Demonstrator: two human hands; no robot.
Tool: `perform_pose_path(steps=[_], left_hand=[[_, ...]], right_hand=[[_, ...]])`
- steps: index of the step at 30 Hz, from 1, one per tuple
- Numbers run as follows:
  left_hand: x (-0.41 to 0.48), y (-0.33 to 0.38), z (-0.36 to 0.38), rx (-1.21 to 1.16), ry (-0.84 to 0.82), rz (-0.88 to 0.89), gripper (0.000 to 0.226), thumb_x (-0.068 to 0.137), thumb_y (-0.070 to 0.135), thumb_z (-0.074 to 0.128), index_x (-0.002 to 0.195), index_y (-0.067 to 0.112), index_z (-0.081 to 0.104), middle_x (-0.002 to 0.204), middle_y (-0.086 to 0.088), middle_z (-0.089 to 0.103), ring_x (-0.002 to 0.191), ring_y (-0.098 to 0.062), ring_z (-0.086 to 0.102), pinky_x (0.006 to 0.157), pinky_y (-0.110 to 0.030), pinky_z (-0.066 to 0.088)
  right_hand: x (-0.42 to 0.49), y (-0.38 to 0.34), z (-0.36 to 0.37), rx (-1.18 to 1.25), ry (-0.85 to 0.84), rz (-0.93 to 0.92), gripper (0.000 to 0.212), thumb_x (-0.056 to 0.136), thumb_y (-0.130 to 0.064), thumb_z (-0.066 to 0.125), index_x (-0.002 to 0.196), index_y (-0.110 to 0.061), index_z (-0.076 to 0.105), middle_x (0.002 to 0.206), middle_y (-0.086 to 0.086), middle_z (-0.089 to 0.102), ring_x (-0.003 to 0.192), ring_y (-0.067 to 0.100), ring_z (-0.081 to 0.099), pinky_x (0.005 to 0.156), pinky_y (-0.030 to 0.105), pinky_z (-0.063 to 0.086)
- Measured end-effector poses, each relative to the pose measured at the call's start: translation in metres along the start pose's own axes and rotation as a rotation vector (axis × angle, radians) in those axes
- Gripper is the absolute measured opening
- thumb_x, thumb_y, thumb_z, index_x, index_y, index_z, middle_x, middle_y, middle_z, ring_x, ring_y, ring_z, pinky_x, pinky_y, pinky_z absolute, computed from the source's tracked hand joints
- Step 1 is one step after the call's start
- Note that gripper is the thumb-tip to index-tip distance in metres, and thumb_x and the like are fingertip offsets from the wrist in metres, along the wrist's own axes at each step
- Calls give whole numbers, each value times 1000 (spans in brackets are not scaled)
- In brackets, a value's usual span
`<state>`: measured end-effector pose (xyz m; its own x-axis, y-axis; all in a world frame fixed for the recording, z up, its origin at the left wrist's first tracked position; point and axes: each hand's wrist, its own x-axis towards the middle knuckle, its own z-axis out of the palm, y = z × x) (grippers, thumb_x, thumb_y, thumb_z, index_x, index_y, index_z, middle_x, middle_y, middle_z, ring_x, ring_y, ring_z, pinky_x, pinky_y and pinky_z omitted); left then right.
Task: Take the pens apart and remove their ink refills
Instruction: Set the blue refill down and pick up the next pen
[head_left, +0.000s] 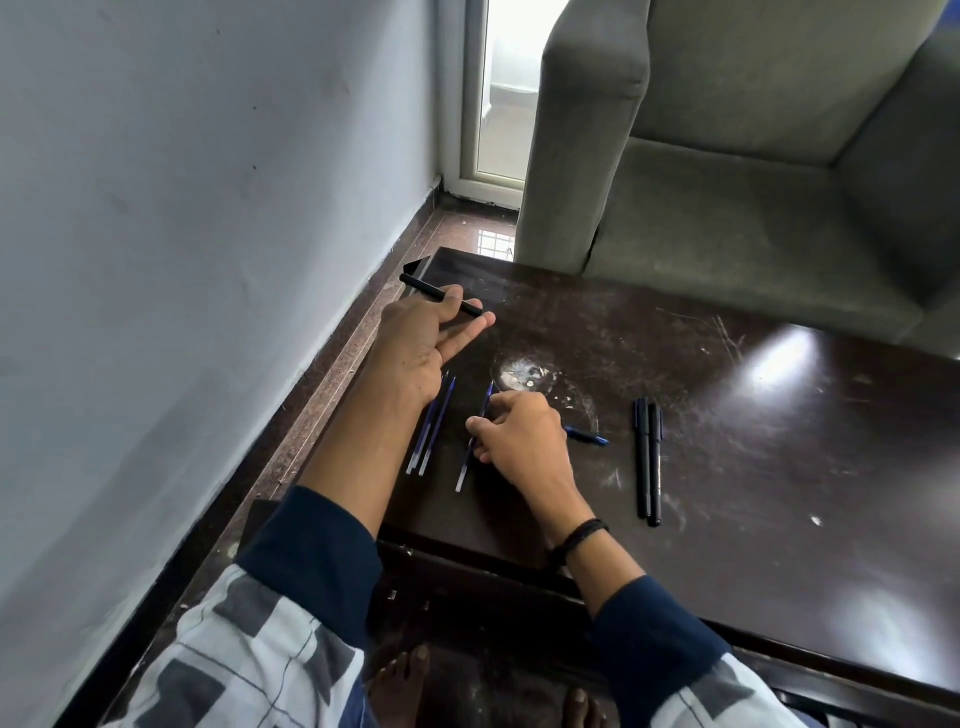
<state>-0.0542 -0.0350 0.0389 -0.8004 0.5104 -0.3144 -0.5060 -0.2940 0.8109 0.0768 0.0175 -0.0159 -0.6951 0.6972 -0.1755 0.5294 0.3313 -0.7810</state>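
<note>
Scratched dark bench (753, 426) fills mid-frame, grey sofa (727, 182) at upper right; left hand (421, 343) pinches a black barrel (441, 300) under its thumb, fingers nearly straight; right hand (519, 436), centre, curls round a refill (474, 452); spare refills (431, 431) lie left of it; black pens (649, 462) lie right.

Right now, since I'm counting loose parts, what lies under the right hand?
A blue ink refill passes under the right hand, both ends showing. A blue pen piece sticks out from its right side. The palm hides anything else.
</note>
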Motion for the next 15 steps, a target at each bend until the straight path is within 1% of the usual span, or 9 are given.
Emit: perform_pose_path(steps=[2,3,4,5,7,10,12,13,15], left_hand=[[0,0,0,-9,1,-2,2,96,0,62,97,2,63,88,-19,74,84,-34,77,66,-30,62],[0,-1,1,-9,-1,-4,2,97,0,62,98,2,63,88,-19,75,84,-33,77,67,-30,62],[0,-1,1,-7,-4,-6,2,97,1,62,98,2,63,88,-18,74,84,-33,77,67,-30,62],[0,-1,2,-3,-6,-9,2,97,1,62,98,2,63,89,-19,74,84,-33,77,67,-30,62],[1,-2,2,4,-8,-12,2,97,1,62,98,2,63,90,-19,74,85,-33,77,67,-30,62],[3,-3,2,11,-5,-12,3,97,2,63,99,1,64,88,-18,75,85,-33,77,67,-30,62],[4,-3,2,8,-4,-17,2,96,2,64,97,1,64,85,-17,75,83,-32,77,65,-28,61],[4,-3,2,6,-5,-21,2,96,2,64,96,1,64,84,-17,75,82,-32,77,65,-29,61],[5,-3,2,3,-11,-29,2,96,2,64,96,0,64,83,-17,75,82,-32,77,66,-30,62]], right_hand=[[0,2,-4,-2,-3,2,24,89,-24,75,75,-31,57,61,-5,74,64,11,74,86,44,61],[1,3,-6,3,-11,4,20,89,-24,75,80,-32,60,60,-5,74,62,9,73,86,43,61],[1,3,-7,12,-21,5,12,89,-24,75,88,-31,65,61,-6,74,60,8,73,86,42,61],[1,4,-9,16,-30,5,11,90,-24,75,98,-28,70,61,-6,74,58,6,72,85,41,62],[1,7,-12,36,-38,27,21,90,-23,76,111,-22,72,62,-6,75,56,6,72,80,38,64],[3,11,-22,107,-52,62,19,89,-19,77,107,-24,69,65,-2,76,59,13,74,77,40,65],[6,17,-31,157,-44,81,15,87,-17,77,93,-26,67,66,2,77,61,18,75,78,43,65],[8,20,-37,170,-37,91,12,85,-17,78,88,-24,68,67,3,77,61,19,75,78,44,64],[14,28,-53,164,-21,116,11,82,-17,78,90,-21,72,67,4,77,57,18,73,75,44,64]])
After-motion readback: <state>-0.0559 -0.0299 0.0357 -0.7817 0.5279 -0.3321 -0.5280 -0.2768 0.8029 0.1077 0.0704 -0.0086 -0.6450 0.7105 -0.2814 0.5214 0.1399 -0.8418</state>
